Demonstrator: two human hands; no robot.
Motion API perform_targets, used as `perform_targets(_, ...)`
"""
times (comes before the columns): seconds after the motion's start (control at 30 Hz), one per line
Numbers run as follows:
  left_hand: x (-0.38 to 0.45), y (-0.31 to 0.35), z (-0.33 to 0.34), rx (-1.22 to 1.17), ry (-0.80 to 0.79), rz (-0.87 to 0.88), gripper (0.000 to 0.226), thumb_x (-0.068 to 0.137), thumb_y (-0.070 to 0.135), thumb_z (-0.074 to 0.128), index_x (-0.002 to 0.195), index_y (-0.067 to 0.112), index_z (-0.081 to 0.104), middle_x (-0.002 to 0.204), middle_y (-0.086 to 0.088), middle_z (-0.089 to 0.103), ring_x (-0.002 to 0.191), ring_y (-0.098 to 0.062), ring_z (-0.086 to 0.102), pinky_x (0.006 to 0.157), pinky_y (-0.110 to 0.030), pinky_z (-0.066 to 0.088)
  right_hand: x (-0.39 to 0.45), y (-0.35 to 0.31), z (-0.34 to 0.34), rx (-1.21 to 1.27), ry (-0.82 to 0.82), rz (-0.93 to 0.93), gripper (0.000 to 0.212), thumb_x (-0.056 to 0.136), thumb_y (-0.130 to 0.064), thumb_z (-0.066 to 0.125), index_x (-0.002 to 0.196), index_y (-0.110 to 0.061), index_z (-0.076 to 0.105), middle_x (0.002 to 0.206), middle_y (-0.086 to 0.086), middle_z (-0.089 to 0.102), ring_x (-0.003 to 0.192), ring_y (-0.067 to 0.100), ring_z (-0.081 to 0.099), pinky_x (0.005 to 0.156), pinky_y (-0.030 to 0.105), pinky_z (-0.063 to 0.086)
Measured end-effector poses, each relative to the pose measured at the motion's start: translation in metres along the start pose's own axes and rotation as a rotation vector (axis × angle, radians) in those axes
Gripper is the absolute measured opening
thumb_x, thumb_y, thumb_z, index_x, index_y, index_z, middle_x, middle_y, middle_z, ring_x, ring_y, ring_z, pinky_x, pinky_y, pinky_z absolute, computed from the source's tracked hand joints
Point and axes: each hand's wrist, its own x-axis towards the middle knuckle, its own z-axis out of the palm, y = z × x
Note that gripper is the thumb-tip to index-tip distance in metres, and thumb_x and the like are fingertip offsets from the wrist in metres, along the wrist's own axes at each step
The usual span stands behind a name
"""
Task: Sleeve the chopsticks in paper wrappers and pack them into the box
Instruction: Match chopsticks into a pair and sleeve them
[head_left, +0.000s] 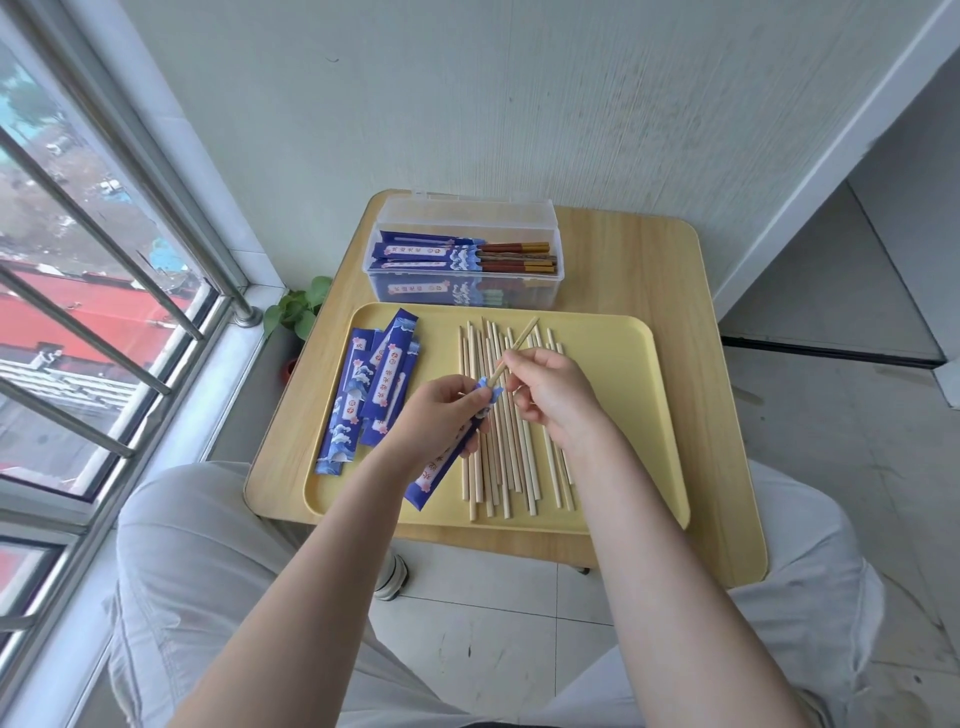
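Blue paper wrapper (447, 457) was pinched at its mouth by the left hand (441, 410); the right hand (553, 395), fingers pinching a bamboo chopstick (517, 345), needed to keep it in line with the sleeve.

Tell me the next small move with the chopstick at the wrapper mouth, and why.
Probably slide the pale wooden chopstick further down into the blue patterned paper wrapper. The right hand pinches the stick, whose lower tip sits at the wrapper's open end in the left hand, with most of its length still outside.

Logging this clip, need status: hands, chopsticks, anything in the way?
Left hand grips blue wrapper. Right hand pinches chopstick, tip at wrapper mouth. Box open, holding wrapped pairs. Nothing in the way.
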Motion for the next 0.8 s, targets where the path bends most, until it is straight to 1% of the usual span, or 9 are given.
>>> perform_targets(0.07, 0.001, -0.002, 0.001, -0.032, -0.002, -0.003, 0.023, 0.103, 0.028, 0.055, 0.092, 0.008, 0.06, 0.073, -0.004, 0.069, 0.048, -0.014, 0.057, 0.052, -0.024, 0.052, 0.0, -0.001, 0.0, -0.055, -0.021, -0.016, 0.014, 0.097, -0.022, 0.066, 0.094, -0.01, 0.071, 0.065, 0.0, 0.054, 0.044, 0.009, 0.04, 0.04, 0.021, 0.028)
perform_targets(0.17, 0.003, -0.008, 0.002, -0.171, 0.05, -0.038, 0.022, 0.103, 0.025, 0.056, 0.092, 0.006, 0.059, 0.076, -0.009, 0.067, 0.051, -0.018, 0.059, 0.053, -0.027, 0.053, 0.0, -0.002, 0.0, -0.161, 0.015, -0.027, 0.019, 0.099, -0.029, 0.062, 0.103, -0.012, 0.07, 0.069, 0.001, 0.059, 0.046, 0.01, 0.044, 0.041, 0.021, 0.033)
perform_targets(0.3, 0.012, -0.023, 0.0, -0.435, 0.233, -0.18, 0.017, 0.1, 0.02, 0.062, 0.096, 0.003, 0.064, 0.082, -0.014, 0.07, 0.062, -0.024, 0.066, 0.06, -0.035, 0.059, -0.002, 0.005, 0.002, -0.714, 0.031, -0.096, 0.017, 0.096, -0.031, 0.062, 0.094, -0.015, 0.067, 0.081, 0.001, 0.069, 0.058, 0.013, 0.055, 0.06, 0.031, 0.051)
perform_targets(0.37, 0.014, -0.031, 0.001, -0.486, 0.272, -0.241, 0.017, 0.098, 0.018, 0.065, 0.099, 0.001, 0.066, 0.083, -0.015, 0.073, 0.065, -0.025, 0.07, 0.068, -0.039, 0.062, -0.006, 0.011, 0.012, -0.934, -0.023, -0.103, 0.027, 0.093, -0.037, 0.066, 0.094, -0.01, 0.068, 0.082, 0.001, 0.067, 0.066, 0.018, 0.059, 0.065, 0.032, 0.05)
perform_targets(0.47, 0.015, -0.038, 0.005, -0.537, 0.298, -0.289, 0.02, 0.097, 0.017, 0.066, 0.101, -0.002, 0.068, 0.085, -0.018, 0.075, 0.068, -0.026, 0.07, 0.076, -0.041, 0.062, -0.01, 0.02, 0.026, -1.138, -0.018, -0.102, 0.033, 0.09, -0.043, 0.069, 0.09, -0.011, 0.062, 0.083, 0.002, 0.061, 0.072, 0.02, 0.057, 0.059, 0.032, 0.043)
perform_targets(0.57, 0.016, -0.041, 0.005, -0.542, 0.314, -0.301, 0.021, 0.096, 0.018, 0.067, 0.101, -0.002, 0.068, 0.087, -0.019, 0.075, 0.07, -0.027, 0.071, 0.073, -0.038, 0.062, -0.01, 0.022, 0.031, -1.151, 0.019, -0.083, 0.039, 0.087, -0.043, 0.073, 0.073, -0.015, 0.051, 0.07, -0.001, 0.051, 0.059, 0.016, 0.047, 0.05, 0.029, 0.034)
perform_targets(0.67, 0.017, -0.042, 0.005, -0.526, 0.326, -0.317, 0.021, 0.095, 0.021, 0.069, 0.1, 0.001, 0.07, 0.089, -0.017, 0.076, 0.073, -0.027, 0.072, 0.074, -0.038, 0.062, -0.013, 0.019, 0.033, -1.154, 0.027, -0.076, 0.052, 0.081, -0.052, 0.077, 0.069, -0.015, 0.043, 0.07, -0.002, 0.048, 0.063, 0.017, 0.05, 0.051, 0.03, 0.034)
perform_targets(0.73, 0.017, -0.042, 0.005, -0.522, 0.32, -0.325, 0.02, 0.095, 0.021, 0.069, 0.101, 0.002, 0.07, 0.09, -0.016, 0.076, 0.075, -0.026, 0.073, 0.076, -0.038, 0.062, -0.015, 0.018, 0.031, -1.113, 0.039, -0.045, 0.05, 0.082, -0.049, 0.077, 0.068, -0.016, 0.042, 0.067, -0.003, 0.047, 0.059, 0.015, 0.047, 0.049, 0.028, 0.033)
perform_targets(0.8, 0.017, -0.042, 0.005, -0.545, 0.296, -0.318, 0.021, 0.096, 0.019, 0.067, 0.105, 0.0, 0.068, 0.092, -0.018, 0.076, 0.076, -0.026, 0.074, 0.079, -0.039, 0.062, -0.014, 0.016, 0.024, -1.01, 0.024, 0.005, 0.037, 0.087, -0.034, 0.07, 0.067, -0.015, 0.047, 0.06, -0.003, 0.046, 0.052, 0.014, 0.044, 0.049, 0.026, 0.036)
